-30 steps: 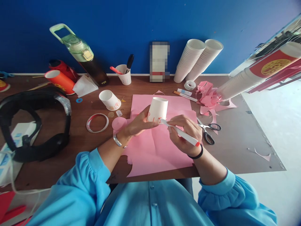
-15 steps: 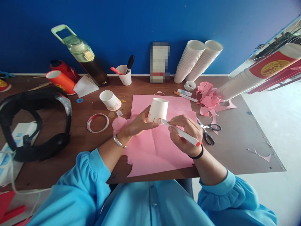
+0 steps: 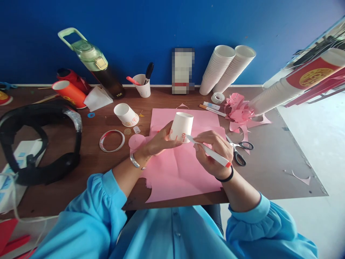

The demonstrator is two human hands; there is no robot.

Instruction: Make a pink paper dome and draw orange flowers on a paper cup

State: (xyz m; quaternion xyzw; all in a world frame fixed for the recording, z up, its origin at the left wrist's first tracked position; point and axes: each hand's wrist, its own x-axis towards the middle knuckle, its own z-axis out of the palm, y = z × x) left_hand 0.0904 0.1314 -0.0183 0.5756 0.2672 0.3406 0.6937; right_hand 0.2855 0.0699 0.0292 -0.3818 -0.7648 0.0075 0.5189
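My left hand is wrapped round the lower side of a white paper cup, which leans slightly over the pink paper. Orange-red flower marks run along the cup's lower wall. Between the fingers and thumb of my right hand is a white marker pen with a red end. Its tip points at the small flower on the cup's near side; whether it touches I cannot tell. Left of the pink sheets, another paper cup with orange drawings stands on the table.
Scissors lie right of my right hand, near crumpled pink paper. A tape roll and a black headband-like device are at left. Behind stand a bottle, a cup of pens and stacked paper cups.
The flower mark beside the marker has gained more orange-red lines. My right hand and the marker have shifted slightly to the right; my left hand keeps its hold on the cup.
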